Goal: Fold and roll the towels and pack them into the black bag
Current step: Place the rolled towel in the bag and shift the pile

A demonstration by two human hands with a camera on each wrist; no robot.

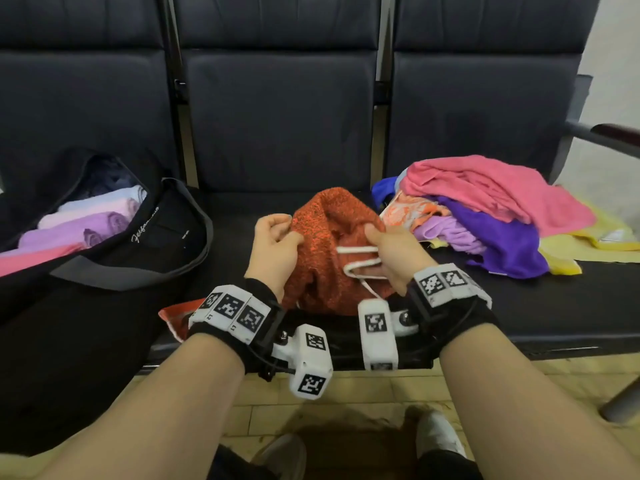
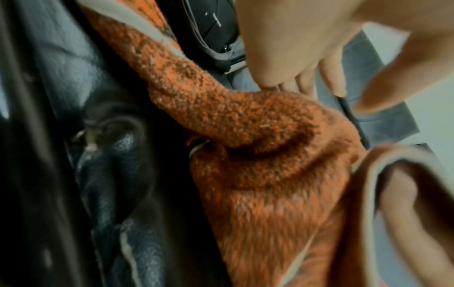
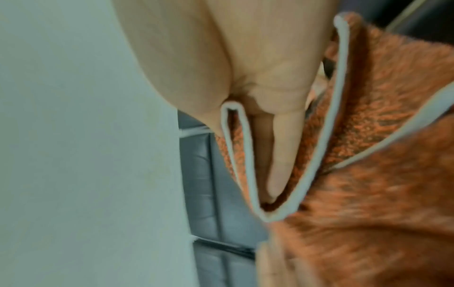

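Left of the orange towel point(image 1: 325, 251), the black bag point(image 1: 104, 244) is lying unzipped, holding rolled towels point(image 1: 86, 220). The left hand point(image 1: 275, 244) and right hand point(image 1: 394, 252) are gripping that orange towel over the bench seat point(image 1: 554, 299). To its right, a loose towel pile point(image 1: 491, 209) is sitting.

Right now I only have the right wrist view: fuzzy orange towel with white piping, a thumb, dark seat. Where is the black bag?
Observer: The black bag lies open on the seat left of the orange towel.
Operator: Anything packed yet?
Observer: Yes, rolled lilac, pink and pale towels lie side by side inside it.
Operator: What is the other hand doing?
Observer: The left hand pinches the towel's left edge; the right hand holds the piped edge.
Operator: More to fold?
Observer: A loose pile of pink, purple and yellow towels sits on the right.
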